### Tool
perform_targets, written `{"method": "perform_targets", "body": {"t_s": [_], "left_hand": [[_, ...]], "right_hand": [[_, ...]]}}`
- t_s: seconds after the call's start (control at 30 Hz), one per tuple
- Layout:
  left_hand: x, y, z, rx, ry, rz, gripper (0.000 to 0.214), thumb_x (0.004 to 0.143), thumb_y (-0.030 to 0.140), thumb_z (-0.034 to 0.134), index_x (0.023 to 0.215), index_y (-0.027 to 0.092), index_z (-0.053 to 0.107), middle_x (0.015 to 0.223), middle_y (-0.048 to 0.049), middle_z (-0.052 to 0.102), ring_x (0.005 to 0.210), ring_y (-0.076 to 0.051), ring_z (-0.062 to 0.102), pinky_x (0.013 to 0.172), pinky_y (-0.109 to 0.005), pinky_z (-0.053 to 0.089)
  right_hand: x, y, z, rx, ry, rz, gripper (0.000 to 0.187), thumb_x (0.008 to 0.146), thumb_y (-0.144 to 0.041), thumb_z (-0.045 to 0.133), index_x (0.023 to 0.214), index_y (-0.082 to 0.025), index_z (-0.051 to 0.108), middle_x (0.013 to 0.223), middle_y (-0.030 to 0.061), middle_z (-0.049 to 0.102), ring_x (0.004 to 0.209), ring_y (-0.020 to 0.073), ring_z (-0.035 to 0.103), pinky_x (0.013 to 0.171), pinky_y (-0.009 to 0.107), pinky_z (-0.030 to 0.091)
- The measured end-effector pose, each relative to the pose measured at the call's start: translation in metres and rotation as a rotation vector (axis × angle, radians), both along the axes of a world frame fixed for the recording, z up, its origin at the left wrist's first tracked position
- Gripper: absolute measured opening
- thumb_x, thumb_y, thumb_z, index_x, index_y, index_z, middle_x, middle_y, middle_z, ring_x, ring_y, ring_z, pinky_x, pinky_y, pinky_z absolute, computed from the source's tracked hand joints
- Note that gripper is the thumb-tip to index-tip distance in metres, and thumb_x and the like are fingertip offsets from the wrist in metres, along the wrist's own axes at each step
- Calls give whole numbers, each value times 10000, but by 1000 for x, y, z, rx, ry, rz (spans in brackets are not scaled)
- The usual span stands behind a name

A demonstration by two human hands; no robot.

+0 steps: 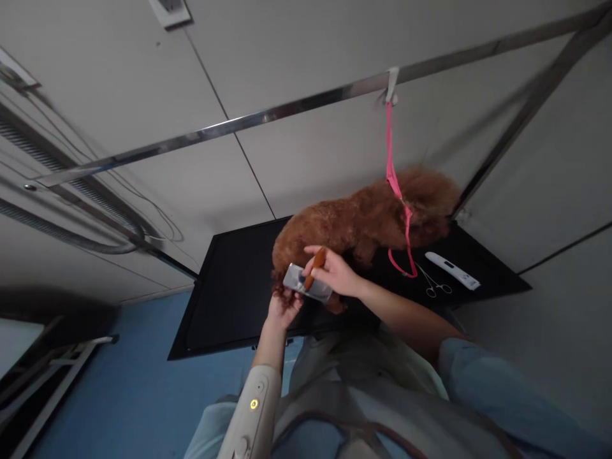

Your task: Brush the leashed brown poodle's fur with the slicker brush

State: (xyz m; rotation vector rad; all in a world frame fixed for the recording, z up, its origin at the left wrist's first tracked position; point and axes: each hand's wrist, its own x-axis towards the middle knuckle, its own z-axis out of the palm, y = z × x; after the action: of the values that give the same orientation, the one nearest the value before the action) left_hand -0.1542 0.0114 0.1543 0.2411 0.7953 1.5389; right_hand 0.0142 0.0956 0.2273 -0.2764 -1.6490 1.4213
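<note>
A brown curly-haired dog stands on a black grooming table, its head end to the right. My right hand grips the orange-brown handle of a slicker brush, whose pale flat head lies against the fur at the dog's rear. Just below the brush, my left hand is closed around the dog's hind leg, with dark curly fur showing among the fingers. The brush head partly covers the leg. Around the dog's neck runs a pink grooming loop.
The loop hangs from a metal bar above the table. A white clipper and scissor-handled forceps lie at the table's right. A grey wall backs the table; ribbed hoses hang at left. Blue floor shows below.
</note>
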Motion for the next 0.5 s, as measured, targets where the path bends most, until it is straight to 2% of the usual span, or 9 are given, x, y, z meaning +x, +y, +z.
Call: {"method": "perform_targets", "body": {"t_s": [0.1, 0.13, 0.23, 0.27, 0.33, 0.37, 0.4, 0.5], "left_hand": [[1, 2, 2, 19, 179, -35, 331, 601, 249, 824, 692, 157, 520, 485, 72, 499, 336, -22, 366, 335, -125, 274], [2, 3, 0, 32, 207, -43, 373, 589, 267, 834, 662, 159, 484, 455, 86, 453, 324, -14, 329, 331, -123, 245], [5, 3, -13, 42, 210, -48, 460, 553, 301, 854, 638, 172, 421, 394, 119, 349, 301, -5, 255, 327, -124, 183], [5, 2, -17, 39, 204, -32, 465, 551, 304, 855, 648, 178, 417, 377, 131, 313, 292, -6, 232, 324, -126, 159], [5, 2, -23, 35, 198, 13, 452, 560, 301, 848, 667, 185, 424, 362, 144, 276, 282, -10, 218, 323, -128, 145], [6, 2, -24, 40, 193, 39, 438, 562, 298, 844, 672, 184, 436, 368, 140, 297, 287, -14, 246, 327, -130, 175], [6, 2, -23, 48, 185, 58, 419, 562, 304, 841, 678, 179, 458, 389, 125, 352, 305, -21, 309, 342, -135, 235], [10, 0, -15, 68, 159, 64, 414, 564, 410, 832, 761, 155, 572, 607, 11, 615, 508, -103, 577, 476, -203, 447]], "right_hand": [[1, -1, 0, -9, 108, -240, 481, 854, -354, 620, 1268, -239, 406, 886, 21, 664, 838, 167, 657, 801, 350, 536], [1, -1, 1, 14, 110, -257, 476, 857, -354, 617, 1269, -243, 409, 909, 26, 665, 862, 169, 656, 825, 356, 531], [-1, 0, 4, 25, 4, -97, 418, 849, -366, 623, 1203, -220, 455, 851, 24, 670, 781, 163, 658, 757, 339, 544], [-2, 1, 4, 5, -4, -92, 413, 843, -364, 628, 1188, -213, 458, 824, 17, 667, 755, 158, 655, 730, 327, 544], [-4, 2, 5, -18, 73, -237, 418, 841, -348, 630, 1189, -212, 442, 837, 15, 663, 792, 155, 653, 754, 322, 538], [-4, 2, 5, -10, 106, -293, 423, 844, -337, 628, 1200, -215, 434, 864, 19, 663, 827, 155, 653, 786, 327, 533], [-4, 1, 5, 3, 101, -285, 430, 845, -329, 628, 1211, -217, 431, 883, 23, 664, 846, 156, 654, 803, 332, 531], [-3, -1, 3, -15, -11, -90, 415, 842, -337, 626, 1194, -211, 445, 814, 10, 663, 742, 153, 656, 715, 323, 545]]}}
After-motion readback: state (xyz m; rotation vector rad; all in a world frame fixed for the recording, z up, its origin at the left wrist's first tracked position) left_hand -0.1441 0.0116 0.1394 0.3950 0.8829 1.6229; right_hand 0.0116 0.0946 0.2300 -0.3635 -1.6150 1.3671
